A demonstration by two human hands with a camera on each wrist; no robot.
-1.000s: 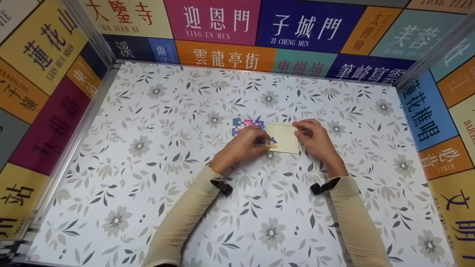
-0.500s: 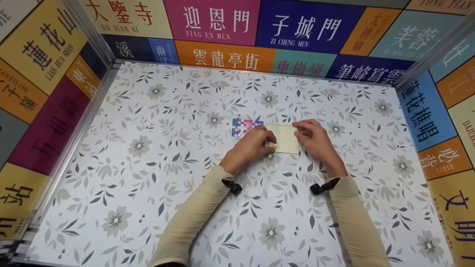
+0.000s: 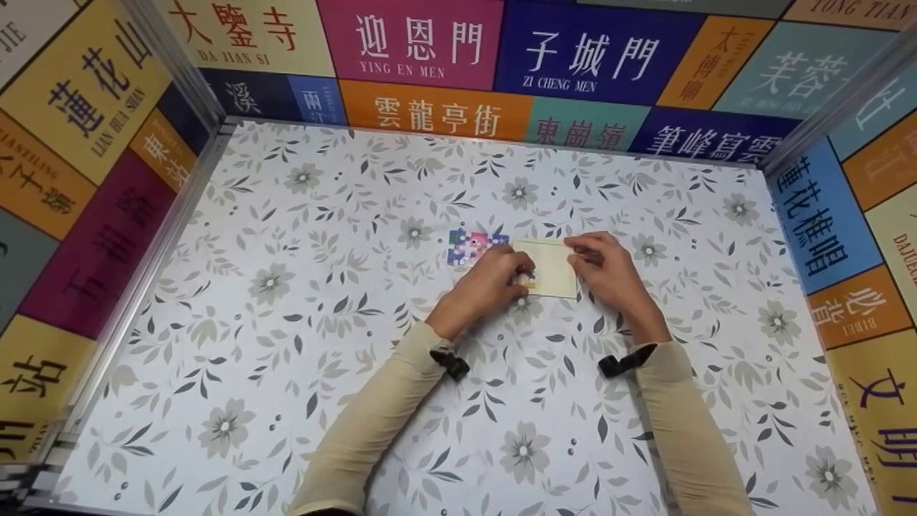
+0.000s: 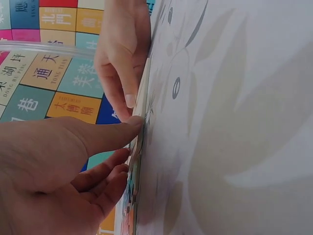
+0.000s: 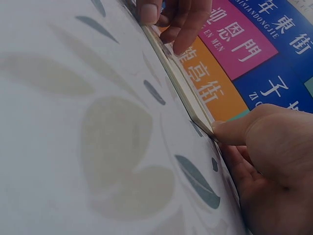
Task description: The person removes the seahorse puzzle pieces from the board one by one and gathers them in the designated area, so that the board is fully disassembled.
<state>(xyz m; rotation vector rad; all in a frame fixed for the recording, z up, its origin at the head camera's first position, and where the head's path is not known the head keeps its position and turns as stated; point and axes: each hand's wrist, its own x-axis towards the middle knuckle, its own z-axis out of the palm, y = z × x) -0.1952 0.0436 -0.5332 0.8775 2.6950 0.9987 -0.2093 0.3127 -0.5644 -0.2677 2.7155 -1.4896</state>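
A small pale yellow puzzle board (image 3: 555, 269) lies flat near the middle of the table. My left hand (image 3: 487, 281) is over its left side, thumb and fingers curled at a small jigsaw piece (image 3: 529, 280) with blue and yellow print in the near left corner. In the left wrist view the left thumb sits on the board's near edge, fingers reaching over the top. My right hand (image 3: 610, 271) grips the board's right side, its thumb at the near corner in the right wrist view. Colourful jigsaw pieces (image 3: 458, 247) lie left of the board, partly hidden by my left hand.
The table (image 3: 344, 401) wears a white cover with grey flowers and leaves. Panels with large printed characters (image 3: 423, 39) stand along its back, left and right edges, joined by metal rails at the corners.
My left hand has moved slightly right over the board, its fingers now covering more of the corner piece. My right hand and the board have stayed in place.
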